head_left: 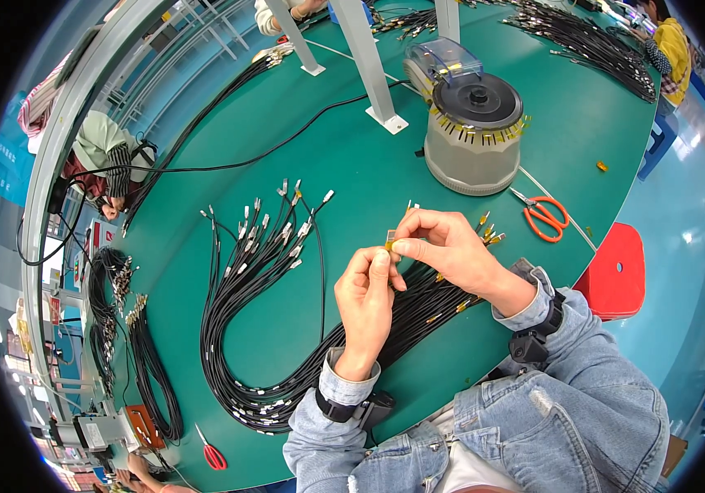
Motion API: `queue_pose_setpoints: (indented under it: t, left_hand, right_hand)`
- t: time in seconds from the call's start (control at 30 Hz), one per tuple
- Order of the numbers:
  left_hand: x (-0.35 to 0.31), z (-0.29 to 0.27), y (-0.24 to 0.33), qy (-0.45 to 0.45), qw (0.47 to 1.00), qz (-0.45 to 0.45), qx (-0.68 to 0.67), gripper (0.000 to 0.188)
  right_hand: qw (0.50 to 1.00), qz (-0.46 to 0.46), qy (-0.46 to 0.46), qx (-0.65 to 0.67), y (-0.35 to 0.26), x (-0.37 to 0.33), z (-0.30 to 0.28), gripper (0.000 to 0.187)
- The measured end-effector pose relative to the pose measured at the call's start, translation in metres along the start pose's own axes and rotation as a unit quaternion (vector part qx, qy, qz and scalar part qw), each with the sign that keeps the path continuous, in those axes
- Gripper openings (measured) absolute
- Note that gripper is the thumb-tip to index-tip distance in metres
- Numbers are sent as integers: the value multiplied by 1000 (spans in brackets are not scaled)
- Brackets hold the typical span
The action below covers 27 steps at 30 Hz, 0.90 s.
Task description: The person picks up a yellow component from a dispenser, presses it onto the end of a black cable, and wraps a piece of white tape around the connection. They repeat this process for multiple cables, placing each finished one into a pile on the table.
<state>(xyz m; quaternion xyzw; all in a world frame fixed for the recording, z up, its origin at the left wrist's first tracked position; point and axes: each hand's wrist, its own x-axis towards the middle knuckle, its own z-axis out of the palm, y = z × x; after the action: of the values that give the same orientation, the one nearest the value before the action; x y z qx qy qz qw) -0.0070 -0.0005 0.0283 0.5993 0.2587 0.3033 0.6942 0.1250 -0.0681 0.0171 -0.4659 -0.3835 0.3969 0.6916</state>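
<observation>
My left hand [366, 300] pinches a cable end between thumb and fingertips. A small white connector and a bit of yellow tape [389, 245] show at the pinch. My right hand [444, 249] meets it there, thumb and forefinger closed on the yellow tape; the fingers partly hide the join. Below both hands lies a thick bundle of black cables [241, 386], bent in a U, with white connectors fanned out at its left end. More ends with yellow tape [492, 234] stick out beyond my right wrist.
A round tape dispenser [474, 144] with yellow strips around its rim stands behind my hands. Orange scissors [544, 218] lie right, red scissors [214, 456] front left. Metal posts [373, 74] rise from the green table [286, 156]. A red stool [618, 275] stands right. Other people work around the table.
</observation>
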Motion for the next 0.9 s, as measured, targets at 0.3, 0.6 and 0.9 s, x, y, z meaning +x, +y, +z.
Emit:
queue_pose_setpoints:
  t: [0.3,0.6,0.9]
  left_hand:
    - [1,1,-3,-26,998,-10,-64,21]
    - [2,0,-3,-12,1000,17,0,23]
    - [6,-12,3,-136,986,-59,-80,29]
  right_hand:
    - [998,-43,2,-49,-3,-2,2,14]
    - [995,-52,10,-85,-10,-5,5,13]
    - [994,20,-62,84,-9,-2,-1,14]
